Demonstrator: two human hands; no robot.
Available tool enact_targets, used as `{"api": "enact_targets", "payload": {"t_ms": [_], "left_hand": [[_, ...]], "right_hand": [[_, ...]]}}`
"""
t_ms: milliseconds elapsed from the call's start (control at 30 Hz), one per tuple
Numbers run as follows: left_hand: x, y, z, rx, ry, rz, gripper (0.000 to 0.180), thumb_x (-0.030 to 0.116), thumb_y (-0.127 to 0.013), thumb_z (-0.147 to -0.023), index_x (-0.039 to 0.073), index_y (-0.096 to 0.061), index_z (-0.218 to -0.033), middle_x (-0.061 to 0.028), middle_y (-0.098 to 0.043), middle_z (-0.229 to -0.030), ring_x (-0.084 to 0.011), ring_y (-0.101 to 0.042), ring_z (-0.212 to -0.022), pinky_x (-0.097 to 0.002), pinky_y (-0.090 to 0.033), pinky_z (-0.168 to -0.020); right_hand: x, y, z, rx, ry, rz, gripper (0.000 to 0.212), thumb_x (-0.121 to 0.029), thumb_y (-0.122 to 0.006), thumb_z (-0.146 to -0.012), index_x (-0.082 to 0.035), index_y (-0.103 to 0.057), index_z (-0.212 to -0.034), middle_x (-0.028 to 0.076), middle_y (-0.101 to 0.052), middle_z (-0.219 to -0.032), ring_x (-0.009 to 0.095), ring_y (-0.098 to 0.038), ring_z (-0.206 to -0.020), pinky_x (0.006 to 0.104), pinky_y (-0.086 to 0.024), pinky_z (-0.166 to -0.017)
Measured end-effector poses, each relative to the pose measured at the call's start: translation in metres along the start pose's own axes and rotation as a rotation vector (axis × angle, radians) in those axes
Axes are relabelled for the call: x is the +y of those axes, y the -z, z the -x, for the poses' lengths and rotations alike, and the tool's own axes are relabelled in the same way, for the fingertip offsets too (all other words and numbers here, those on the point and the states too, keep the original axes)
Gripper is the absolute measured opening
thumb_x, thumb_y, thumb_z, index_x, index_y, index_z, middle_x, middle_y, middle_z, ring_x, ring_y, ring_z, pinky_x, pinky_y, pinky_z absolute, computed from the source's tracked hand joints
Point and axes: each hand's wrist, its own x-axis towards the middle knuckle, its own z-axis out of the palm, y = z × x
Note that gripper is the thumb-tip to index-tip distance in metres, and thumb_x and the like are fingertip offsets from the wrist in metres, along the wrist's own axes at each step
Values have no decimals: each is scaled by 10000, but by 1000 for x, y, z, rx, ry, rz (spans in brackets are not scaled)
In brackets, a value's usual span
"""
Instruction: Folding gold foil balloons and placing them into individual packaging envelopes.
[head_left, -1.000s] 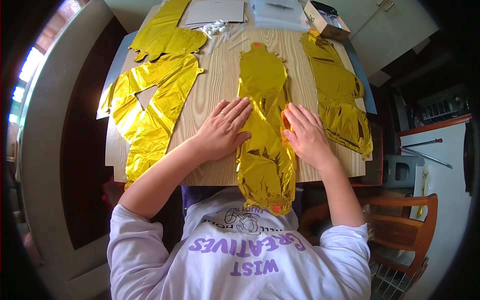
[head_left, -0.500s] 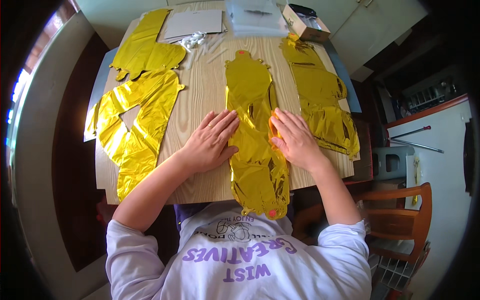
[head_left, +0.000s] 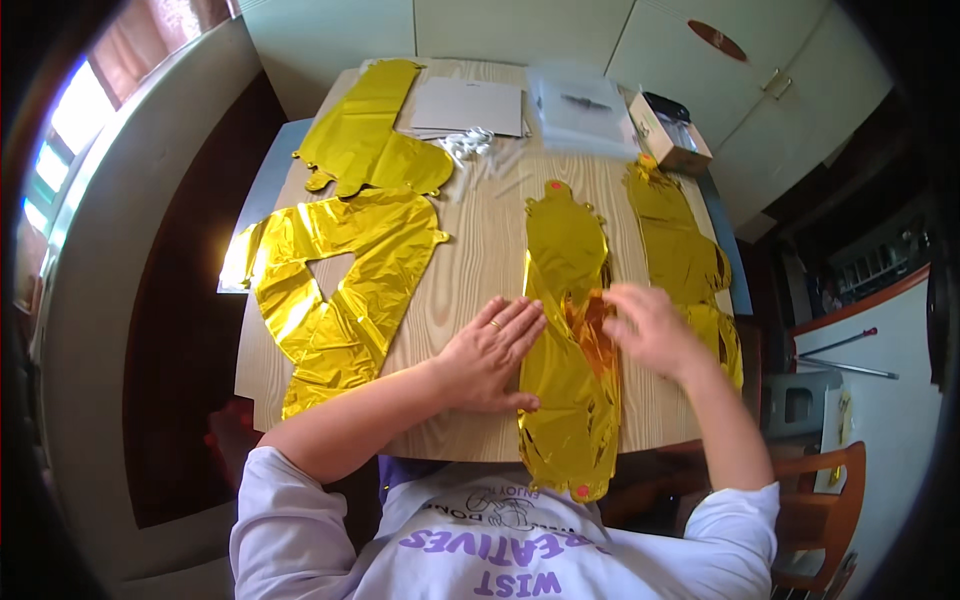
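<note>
A long gold foil balloon [head_left: 565,255], deflated and flat, lies lengthwise before me, its near end hanging just over the table's front edge. My left hand [head_left: 490,355] rests palm down across the balloon's left edge, open, fingers stretched out together and a ring on one. At the opposite edge is my right hand [head_left: 655,330], its fingers bent and thumb apart, slightly blurred. An orange-tinted, creased patch of foil shows next to its fingertips; whether they touch the foil is hard to tell. Red dots mark both ends of the balloon.
More flat gold foil balloons lie around: two at left, one near [head_left: 330,290] and one far [head_left: 375,125], and another [head_left: 670,220] at right. Behind are white ribbon [head_left: 467,143], clear straws, grey cards [head_left: 468,105], plastic sheets [head_left: 580,110] and a box [head_left: 670,130]. A wooden chair [head_left: 830,500] stands at right.
My view has shifted, so the table sits lower and further right. My right hand has come off its flat rest on the balloon's right edge, fingers now bent; the foil there is more creased.
</note>
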Motion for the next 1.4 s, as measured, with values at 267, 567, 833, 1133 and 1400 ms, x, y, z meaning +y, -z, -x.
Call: {"api": "enact_targets", "payload": {"t_ms": [267,567,833,1133,1400], "left_hand": [[1,2,-4,29,9,33,1067,741,-449,-912,-85,-240,-1555,-280,-262,-1621,-375,-239,-1526,-504,-132,-1256],[3,16,-3,-105,54,34,1016,725,-415,-944,-79,-272,-1549,-254,-287,-1623,-358,-232,-1534,-500,-142,-1254],[0,18,-7,-110,57,104,1008,699,-493,-924,-70,-288,-1544,-246,-299,-1618,-369,-245,-1528,-509,-159,-1250],[1,17,-7,-103,57,101,995,698,-471,-939,-69,-287,-1545,-238,-287,-1625,-365,-234,-1532,-510,-145,-1254],[3,16,-4,-80,58,89,998,707,-479,-929,-29,-263,-1568,-252,-279,-1624,-372,-243,-1526,-516,-146,-1252]], "right_hand": [[53,9,-281,250,0,2,420,-322,-693,-890,-39,-683,-1200,205,-686,-1207,373,-632,-1160,441,-505,-998],[46,-33,-394,-105,-32,432,467,-231,-639,-896,-81,-615,-1338,189,-652,-1292,352,-615,-1207,450,-492,-1038],[57,-25,-392,-6,276,644,187,-94,-587,-862,-91,-754,-945,159,-754,-929,328,-733,-937,446,-591,-813],[53,-22,-379,275,510,708,140,-131,-569,-833,-138,-706,-807,70,-741,-779,264,-730,-762,376,-538,-736],[9,27,-347,774,604,785,69,-108,-600,-834,-93,-667,-831,65,-695,-827,237,-668,-833,386,-528,-742]]}}
